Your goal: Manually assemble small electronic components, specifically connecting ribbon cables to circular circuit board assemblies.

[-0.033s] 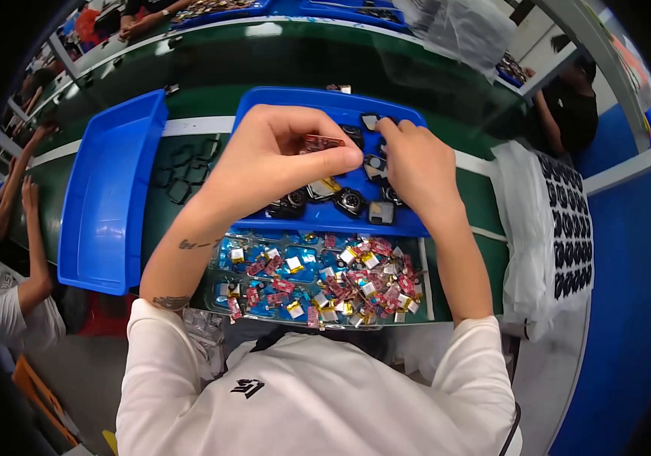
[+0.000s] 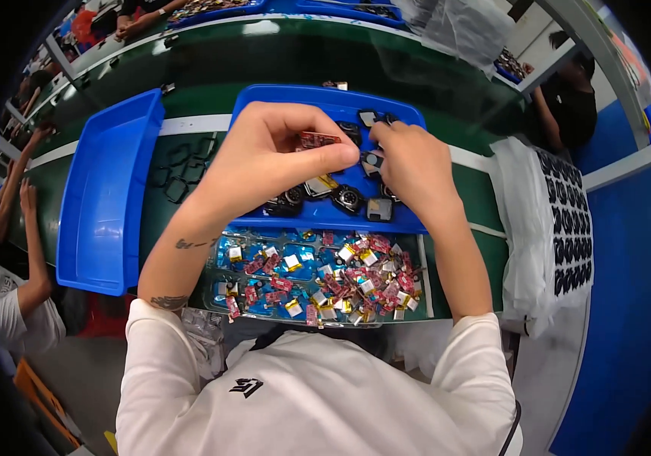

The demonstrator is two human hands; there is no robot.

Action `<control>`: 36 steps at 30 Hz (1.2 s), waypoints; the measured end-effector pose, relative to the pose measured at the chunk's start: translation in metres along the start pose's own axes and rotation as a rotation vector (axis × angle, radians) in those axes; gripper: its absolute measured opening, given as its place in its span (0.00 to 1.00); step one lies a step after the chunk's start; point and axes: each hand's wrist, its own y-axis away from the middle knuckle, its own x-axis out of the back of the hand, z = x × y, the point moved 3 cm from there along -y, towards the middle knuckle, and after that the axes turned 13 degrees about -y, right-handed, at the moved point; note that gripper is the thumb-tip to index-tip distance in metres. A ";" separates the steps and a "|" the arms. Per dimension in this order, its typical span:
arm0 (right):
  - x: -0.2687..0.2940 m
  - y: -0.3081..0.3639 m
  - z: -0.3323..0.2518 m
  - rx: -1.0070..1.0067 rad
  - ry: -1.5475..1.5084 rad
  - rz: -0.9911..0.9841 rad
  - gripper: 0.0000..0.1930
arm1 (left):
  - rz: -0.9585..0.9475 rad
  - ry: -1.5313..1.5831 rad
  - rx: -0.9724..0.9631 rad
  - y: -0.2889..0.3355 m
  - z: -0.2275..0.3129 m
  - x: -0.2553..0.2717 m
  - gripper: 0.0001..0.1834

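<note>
My left hand [image 2: 264,156] is closed, pinching a red circuit board [image 2: 318,140] between thumb and fingers above the blue tray [image 2: 287,95]. My right hand [image 2: 414,163] is over the tray's right side, its fingers bent downward and closed. Whatever its fingertips hold is hidden; a black watch case [image 2: 372,163] with a pale inside lies beside them. More watch cases lie in the tray, among them a round-faced one [image 2: 348,198] and a squarish one with a grey face [image 2: 379,209]. A silver battery with yellow tape [image 2: 321,186] sits below my left hand.
Nearer me, a clear compartment tray [image 2: 223,302] holds several red boards with silver batteries. An upright-sided blue bin [image 2: 97,201] stands left, beside black frames [image 2: 177,188]. Right is a stack of black parts [image 2: 566,220] with white wrapping. Other people work at left and far right.
My right index finger has dropped slightly and bent more toward the watch cases. My left hand keeps its pinch on the circuit board.
</note>
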 end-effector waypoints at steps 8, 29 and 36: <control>-0.021 0.008 -0.019 -0.020 -0.286 -0.494 0.16 | 0.025 -0.020 -0.033 0.001 -0.001 -0.002 0.07; 0.013 0.001 -0.034 -0.278 -1.604 -0.187 0.16 | 0.238 -0.364 -0.067 0.000 -0.003 0.001 0.07; 0.013 0.003 -0.038 -0.271 -1.545 -0.218 0.17 | 0.214 -0.409 -0.066 -0.001 -0.006 0.000 0.08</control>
